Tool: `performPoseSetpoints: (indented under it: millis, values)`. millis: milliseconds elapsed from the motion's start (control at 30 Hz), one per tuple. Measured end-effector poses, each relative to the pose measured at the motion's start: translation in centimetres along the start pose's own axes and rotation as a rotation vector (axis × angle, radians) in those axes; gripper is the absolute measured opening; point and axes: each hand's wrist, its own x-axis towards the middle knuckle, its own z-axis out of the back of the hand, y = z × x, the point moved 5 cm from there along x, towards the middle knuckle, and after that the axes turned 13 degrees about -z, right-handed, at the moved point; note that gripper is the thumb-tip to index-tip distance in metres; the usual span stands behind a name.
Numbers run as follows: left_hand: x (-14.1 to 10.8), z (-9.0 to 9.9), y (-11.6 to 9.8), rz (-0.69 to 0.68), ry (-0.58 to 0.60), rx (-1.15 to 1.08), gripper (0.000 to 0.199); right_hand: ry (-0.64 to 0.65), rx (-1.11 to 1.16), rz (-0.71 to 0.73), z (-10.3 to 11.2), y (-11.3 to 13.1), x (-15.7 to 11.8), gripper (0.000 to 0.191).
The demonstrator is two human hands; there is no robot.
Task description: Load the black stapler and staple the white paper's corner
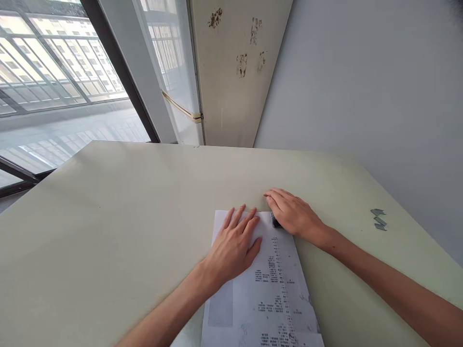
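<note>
Printed paper point(246, 308) with columns of small dark text lies on the pale table, its top edge away from me. My left hand point(233, 246) rests flat on the upper left of the sheet, fingers spread, pressing on it. At the top right corner of the paper my right hand point(294, 212) curls over a small black object point(275, 221), its fingers close together. Most of that object is hidden under the hand, so I cannot tell its exact kind.
The pale table point(126, 231) spreads to both sides. Grey zigzag marks point(378, 220) lie on its right part. Behind stands a refrigerator point(231, 106) with brown patches and a handle. A plain wall point(361, 86) runs along the right, a window point(65, 58) at the left.
</note>
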Motion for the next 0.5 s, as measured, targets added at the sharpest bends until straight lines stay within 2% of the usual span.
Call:
performPoseSetpoints:
  millis: [233, 500]
  values:
    - [0.0, 0.1, 0.2, -0.005, -0.013, -0.008, 0.043, -0.006, -0.213, -0.025, -0.9, 0.6, 0.0, 0.053]
    - [-0.1, 0.1, 0.2, -0.007, -0.012, -0.008, 0.044, -0.052, -0.261, -0.026, -1.2, 1.5, -0.2, 0.055]
